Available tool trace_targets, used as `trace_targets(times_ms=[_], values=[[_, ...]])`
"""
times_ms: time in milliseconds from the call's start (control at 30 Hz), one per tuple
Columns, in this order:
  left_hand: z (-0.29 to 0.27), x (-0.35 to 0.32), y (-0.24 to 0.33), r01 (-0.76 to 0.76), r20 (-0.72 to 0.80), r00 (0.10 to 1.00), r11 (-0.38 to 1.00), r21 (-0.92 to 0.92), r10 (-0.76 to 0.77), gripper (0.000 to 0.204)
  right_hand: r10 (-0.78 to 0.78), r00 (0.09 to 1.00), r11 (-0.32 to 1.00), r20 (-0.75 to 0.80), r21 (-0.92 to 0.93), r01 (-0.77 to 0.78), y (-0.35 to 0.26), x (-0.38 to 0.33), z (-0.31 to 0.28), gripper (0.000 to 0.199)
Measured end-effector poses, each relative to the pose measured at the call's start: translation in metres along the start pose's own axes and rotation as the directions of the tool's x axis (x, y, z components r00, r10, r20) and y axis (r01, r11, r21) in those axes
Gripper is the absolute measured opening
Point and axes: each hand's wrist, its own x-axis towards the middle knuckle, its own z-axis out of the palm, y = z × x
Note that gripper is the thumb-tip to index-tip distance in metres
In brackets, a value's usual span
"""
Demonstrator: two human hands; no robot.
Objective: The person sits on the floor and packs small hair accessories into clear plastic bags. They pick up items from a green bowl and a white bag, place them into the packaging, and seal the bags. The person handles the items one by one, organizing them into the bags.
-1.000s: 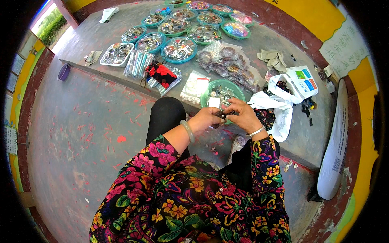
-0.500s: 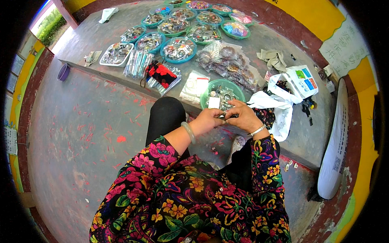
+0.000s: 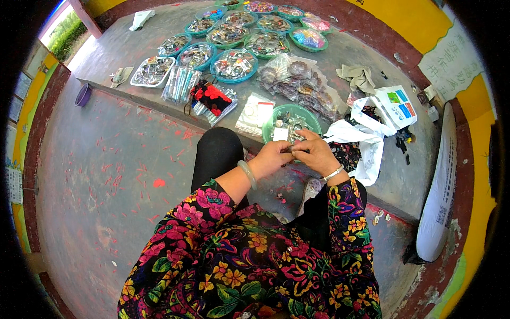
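My left hand and my right hand meet fingertip to fingertip just this side of a green plastic basin. Both are closed in a pinch around something small, mostly hidden by the fingers. A white card shows just beyond my left fingers; whether it is held or lies in the basin I cannot tell. Small packets with dark and shiny pieces fill the basin. My right index finger is raised a little over its near rim.
Flat clear packets and a black-and-red pouch lie left of the basin. A heap of bagged beaded pieces is behind it, a white plastic bag to its right. Several filled basins stand farther back on the raised ledge.
My right hand has shifted slightly, its thumb and fingers drawing closer to my left fingertips. The left hand has barely moved, and the basin is where it was.
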Motion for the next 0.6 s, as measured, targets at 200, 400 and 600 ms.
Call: trace_targets(times_ms=[200,400,600], values=[[-0.006,0.002,0.000,0.026,-0.062,0.997,0.970,-0.243,-0.042,0.021,0.138,0.953,0.983,-0.269,0.154,-0.099,-0.017,0.006,-0.002,0.020],[-0.012,-0.002,0.021,-0.049,-0.234,0.966,0.811,-0.583,-0.110,0.019,0.561,0.812,0.688,0.158,0.457,-0.564,0.004,-0.003,-0.011,0.019],[-0.005,0.000,0.013,-0.017,-0.159,0.984,0.849,-0.528,-0.079,0.023,0.554,0.811,0.453,0.188,0.749,-0.483,-0.007,0.003,0.005,0.029]])
